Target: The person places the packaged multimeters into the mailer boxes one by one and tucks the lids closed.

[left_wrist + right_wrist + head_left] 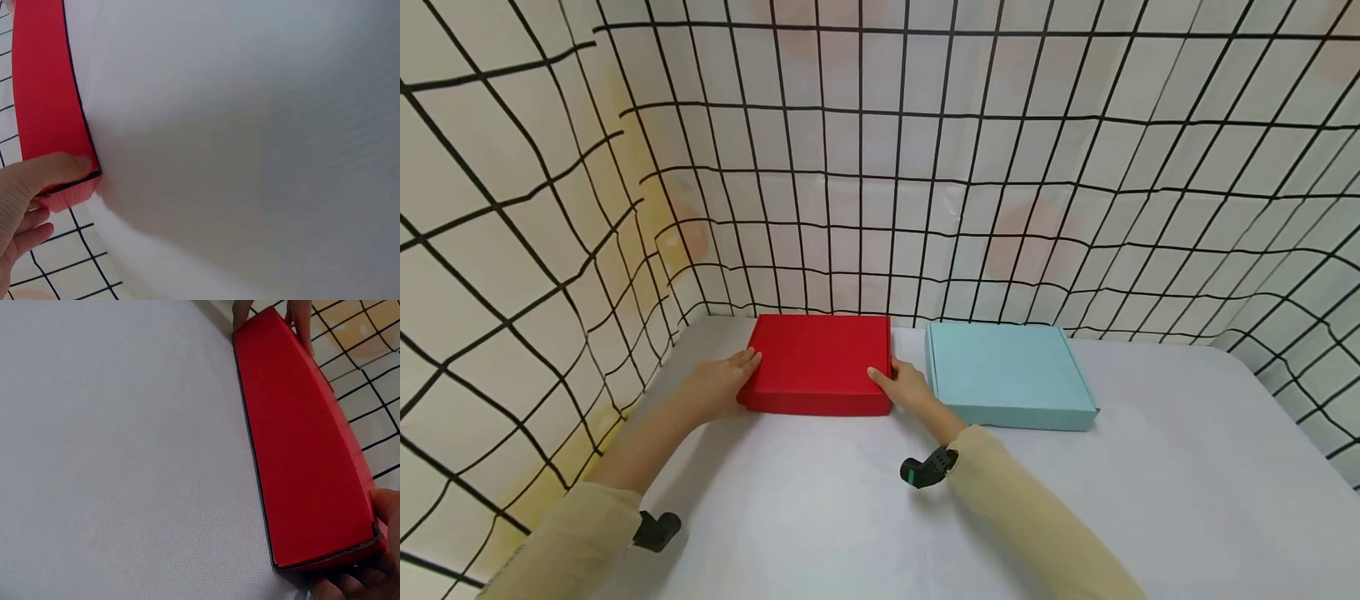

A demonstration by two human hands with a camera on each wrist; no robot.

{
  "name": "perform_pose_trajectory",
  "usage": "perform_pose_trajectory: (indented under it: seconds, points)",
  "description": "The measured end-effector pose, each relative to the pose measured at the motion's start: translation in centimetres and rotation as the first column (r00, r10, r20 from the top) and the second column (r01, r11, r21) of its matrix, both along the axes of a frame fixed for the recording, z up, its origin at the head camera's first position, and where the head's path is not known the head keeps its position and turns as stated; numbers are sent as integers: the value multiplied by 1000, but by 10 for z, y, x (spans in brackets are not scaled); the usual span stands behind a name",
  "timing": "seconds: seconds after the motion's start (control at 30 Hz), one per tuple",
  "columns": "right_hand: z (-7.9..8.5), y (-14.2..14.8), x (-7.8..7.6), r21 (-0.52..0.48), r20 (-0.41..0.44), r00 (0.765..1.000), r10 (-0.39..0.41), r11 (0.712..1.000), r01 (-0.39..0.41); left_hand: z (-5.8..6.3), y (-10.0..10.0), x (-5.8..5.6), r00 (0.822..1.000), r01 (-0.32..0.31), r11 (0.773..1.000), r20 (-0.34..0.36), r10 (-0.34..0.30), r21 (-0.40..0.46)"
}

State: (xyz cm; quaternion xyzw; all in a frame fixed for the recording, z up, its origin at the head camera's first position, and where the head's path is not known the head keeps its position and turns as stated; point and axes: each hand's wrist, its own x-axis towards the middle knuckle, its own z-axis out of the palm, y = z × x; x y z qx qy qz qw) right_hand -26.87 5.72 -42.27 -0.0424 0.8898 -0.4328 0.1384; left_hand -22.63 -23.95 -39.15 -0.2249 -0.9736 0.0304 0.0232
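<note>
A flat red cardboard box (820, 358) lies on the white table near the back, its lid down. My left hand (721, 387) grips its left end; in the left wrist view the thumb (62, 167) presses on the red front face. At the opposite end my right hand (912, 388) holds the right side, its thumb on the top near the edge. The right wrist view shows that thumb (384, 503) on the box and the fingers (350, 586) curled round the end, partly cut off by the frame. To the right lies a closed light blue box (1011, 367), close to my right hand.
A black wire grid (880, 175) stands behind the boxes, with more grid along the left and right sides. Pale sheeting hangs behind it. The white tabletop (820, 508) stretches toward me and to the right. Dark straps sit on both wrists.
</note>
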Motion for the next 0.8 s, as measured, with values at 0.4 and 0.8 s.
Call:
perform_pose_trajectory:
  seconds: [0.4,0.8]
  points:
    - [2,2,-2,-4,5,1000,-8,1000,8,-3,-1,-2,1000,27,999,8,-27,31]
    - [2,3,-8,23,16,1000,16,1000,-16,2,-4,-5,999,6,999,53,-8,42]
